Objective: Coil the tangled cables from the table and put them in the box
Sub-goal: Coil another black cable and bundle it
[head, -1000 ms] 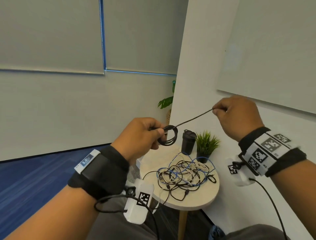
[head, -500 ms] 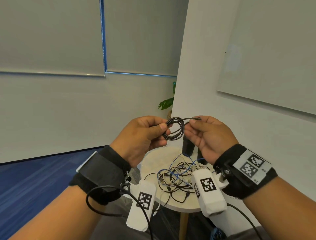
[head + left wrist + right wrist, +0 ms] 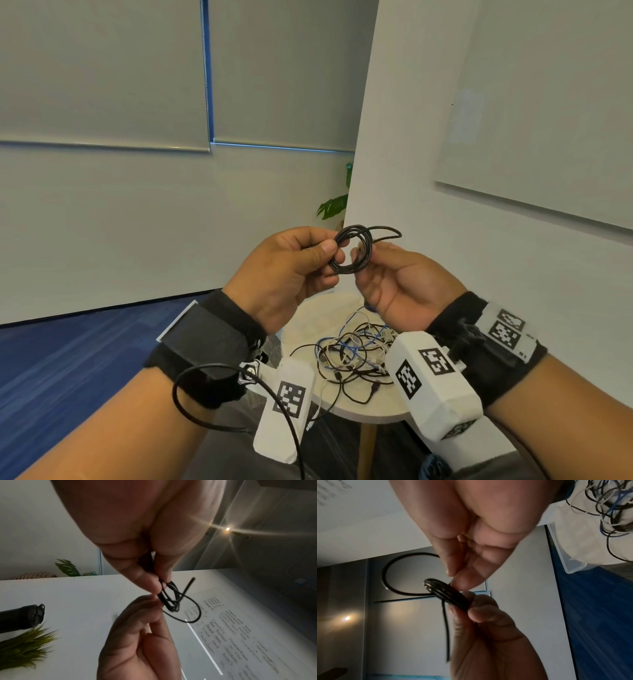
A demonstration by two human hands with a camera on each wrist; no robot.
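Black cable (image 3: 352, 251), wound into a small round coil of several thin, matte turns, sits in the air between both hands above the round table (image 3: 310, 310), at chest height in the head view. The left hand (image 3: 287, 274) is raised with its back toward the camera, thumb and forefinger pinching the coil's left rim. The right hand (image 3: 394, 281) is turned palm up, its fingertips (image 3: 363, 247) pinching the opposite rim, so the grip on each side is narrow and closed on the cable. The coil's plane faces roughly toward the camera, and one loose, wider loop (image 3: 387, 233) bulges out to the upper right. In the left wrist view a short straight tail (image 3: 188, 586) sticks out past the coil. On the pale table top lies a tangle of black, white and blue cables (image 3: 352, 356).
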